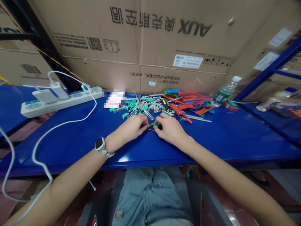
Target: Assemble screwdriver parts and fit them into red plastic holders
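Low over the table's middle, my left hand (135, 127) and my right hand (169, 129) face each other, fingertips almost meeting. Between the right thumb and fingers is a small green plastic piece (154, 124), partly hidden. My left fingers are pinched at the end of a thin red part (150, 129) beside it; its full shape does not show. Just beyond the hands spreads a pile of small green, clear and metal parts (143, 106). Red plastic housings with finger holes, like those of long-necked lighters (180, 112), lie right of it.
A white power strip (63, 102) with plugs and a looping white cable (70, 121) occupies the left. Behind the pile rises a large cardboard box (141, 40). A green-labelled bottle (223, 94) stands at the right. The blue table (211, 141) ends near my lap.
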A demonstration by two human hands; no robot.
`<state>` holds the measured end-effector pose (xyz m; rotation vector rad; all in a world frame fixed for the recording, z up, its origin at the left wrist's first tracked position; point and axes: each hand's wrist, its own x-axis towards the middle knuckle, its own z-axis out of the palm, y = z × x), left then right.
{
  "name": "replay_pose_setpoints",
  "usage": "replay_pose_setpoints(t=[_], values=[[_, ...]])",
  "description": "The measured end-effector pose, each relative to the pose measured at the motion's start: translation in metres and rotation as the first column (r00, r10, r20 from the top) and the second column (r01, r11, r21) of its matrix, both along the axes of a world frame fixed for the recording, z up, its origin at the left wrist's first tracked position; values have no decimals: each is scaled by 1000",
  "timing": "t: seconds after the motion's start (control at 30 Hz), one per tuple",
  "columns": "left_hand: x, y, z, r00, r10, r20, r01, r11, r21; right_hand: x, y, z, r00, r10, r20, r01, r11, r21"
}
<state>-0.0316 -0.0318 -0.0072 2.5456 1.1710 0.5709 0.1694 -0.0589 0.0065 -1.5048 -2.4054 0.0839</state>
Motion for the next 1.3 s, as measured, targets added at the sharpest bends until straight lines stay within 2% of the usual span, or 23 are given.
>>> replay_pose_setpoints(t=[0.1,0.3,0.4,0.53,0.77,0.9,1.13,1.3], values=[[1,-1,4,995,-27,-97,33,998,55,5,5,-9,996,19,-88,-19,1000,1],[9,-11,13,912,53,-407,22,984,178,3,4,-11,996,17,-82,-15,1000,14],[10,-12,16,888,41,-458,43,984,171,0,1,-10,997,13,-72,-13,1000,4],[13,-14,15,857,80,-510,23,981,192,-2,-1,-8,999,8,-52,-8,1000,-8],[18,-23,11,884,164,-437,-69,972,225,-3,0,-13,997,-3,-82,3,1000,9],[19,-22,8,906,175,-385,-119,979,165,-3,1,-16,992,11,-123,-7,1000,28],[17,-17,3,924,174,-340,-130,980,149,0,-2,-15,990,-43,-135,42,999,-12],[15,-9,5,947,144,-286,-107,984,143,1,3,-22,960,-4,-281,1,1000,-11]])
